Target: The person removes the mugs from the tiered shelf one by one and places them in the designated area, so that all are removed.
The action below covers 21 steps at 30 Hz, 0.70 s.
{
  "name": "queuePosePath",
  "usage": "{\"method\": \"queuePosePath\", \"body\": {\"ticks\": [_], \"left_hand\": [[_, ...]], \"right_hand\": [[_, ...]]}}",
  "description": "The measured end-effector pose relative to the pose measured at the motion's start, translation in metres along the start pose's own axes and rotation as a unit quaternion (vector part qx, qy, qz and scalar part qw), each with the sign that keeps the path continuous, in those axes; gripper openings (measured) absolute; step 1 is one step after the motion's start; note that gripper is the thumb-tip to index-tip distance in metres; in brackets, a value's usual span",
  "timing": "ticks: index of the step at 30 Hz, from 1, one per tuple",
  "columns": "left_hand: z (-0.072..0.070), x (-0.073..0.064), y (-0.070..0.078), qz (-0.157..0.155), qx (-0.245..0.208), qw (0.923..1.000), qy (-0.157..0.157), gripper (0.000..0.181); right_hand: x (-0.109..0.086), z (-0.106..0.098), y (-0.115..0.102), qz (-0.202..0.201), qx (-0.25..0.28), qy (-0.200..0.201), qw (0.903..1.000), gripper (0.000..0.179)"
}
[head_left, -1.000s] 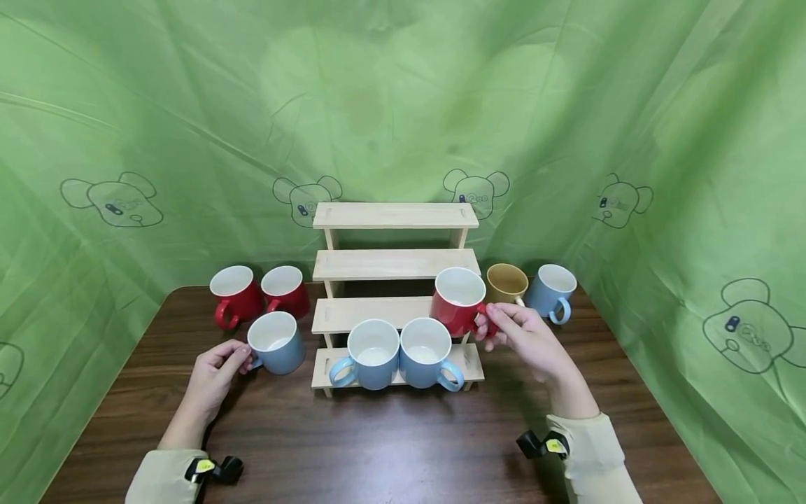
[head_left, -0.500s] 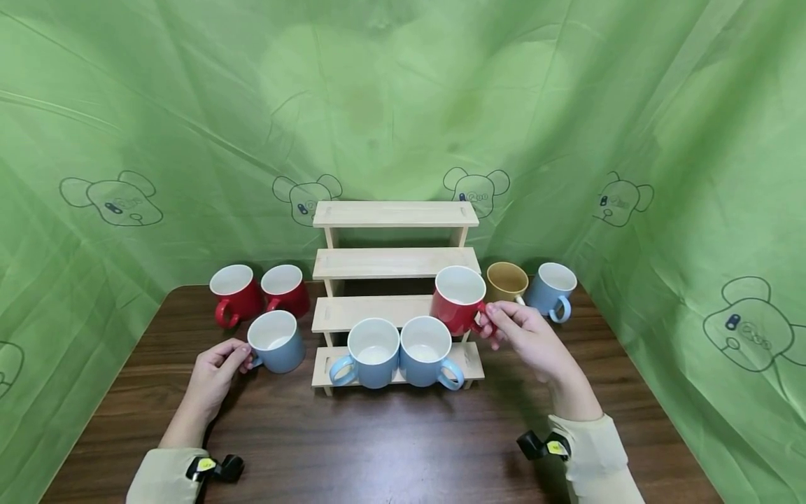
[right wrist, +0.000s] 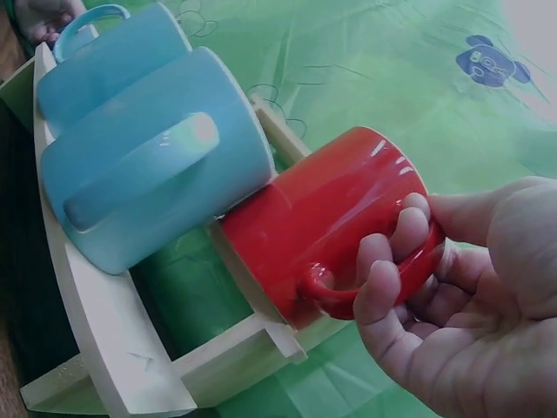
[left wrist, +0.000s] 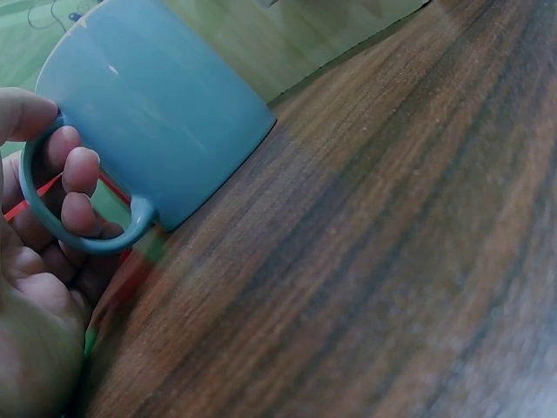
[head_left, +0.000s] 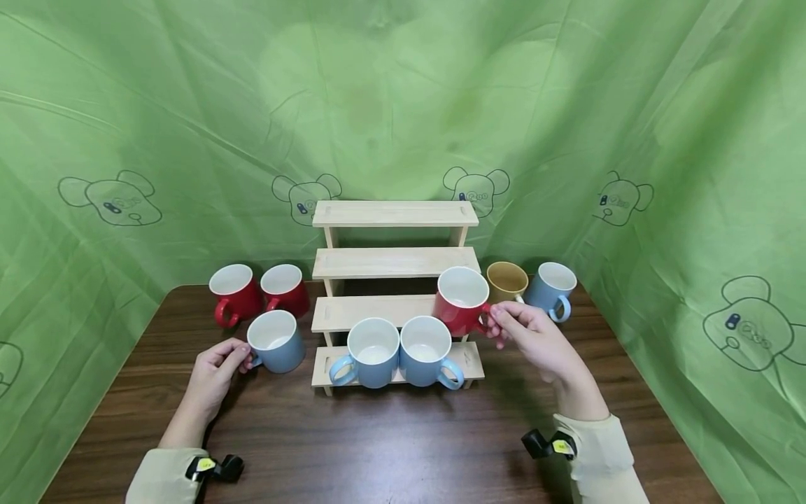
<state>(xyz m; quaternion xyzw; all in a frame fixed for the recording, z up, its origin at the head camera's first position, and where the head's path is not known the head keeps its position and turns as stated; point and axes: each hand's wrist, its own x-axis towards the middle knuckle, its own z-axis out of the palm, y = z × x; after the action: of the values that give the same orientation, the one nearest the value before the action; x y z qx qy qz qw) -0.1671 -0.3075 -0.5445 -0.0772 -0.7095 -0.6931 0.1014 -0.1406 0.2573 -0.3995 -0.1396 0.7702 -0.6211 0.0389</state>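
My right hand (head_left: 527, 337) grips the handle of a red mug (head_left: 458, 308), its fingers through the loop. In the right wrist view the mug's base (right wrist: 261, 270) is at the second tier of the wooden step rack (head_left: 359, 313), at its right end. My left hand (head_left: 214, 378) holds a blue mug (head_left: 280, 346) by its handle at the left of the rack. That mug stands upright on the table, and the left wrist view shows fingers (left wrist: 80, 170) through its handle loop. Two more blue mugs, a left one (head_left: 373, 357) and a right one (head_left: 425, 353), fill the lowest tier.
Two red mugs (head_left: 236, 297) (head_left: 286, 292) stand at the table's back left. Behind the rack's right end are a yellow mug (head_left: 506, 281) and a blue mug (head_left: 549, 290). A green cloth (head_left: 403, 105) hangs behind the wooden table (head_left: 390, 448).
My right hand and the red mug have shifted slightly to the right. The left hand and its blue mug keep the same place.
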Motion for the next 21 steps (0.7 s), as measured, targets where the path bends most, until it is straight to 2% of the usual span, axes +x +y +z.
{"method": "queuePosePath", "body": {"ticks": [12, 21], "left_hand": [[0.001, 0.000, 0.003, -0.004, 0.003, 1.0000, 0.000, 0.021], [0.001, 0.000, 0.002, -0.001, 0.003, 1.0000, -0.001, 0.021]], "right_hand": [[-0.007, -0.016, -0.004, -0.020, 0.027, 0.015, 0.9993, 0.021], [-0.013, -0.029, -0.011, -0.054, 0.000, 0.065, 0.9964, 0.020]]}}
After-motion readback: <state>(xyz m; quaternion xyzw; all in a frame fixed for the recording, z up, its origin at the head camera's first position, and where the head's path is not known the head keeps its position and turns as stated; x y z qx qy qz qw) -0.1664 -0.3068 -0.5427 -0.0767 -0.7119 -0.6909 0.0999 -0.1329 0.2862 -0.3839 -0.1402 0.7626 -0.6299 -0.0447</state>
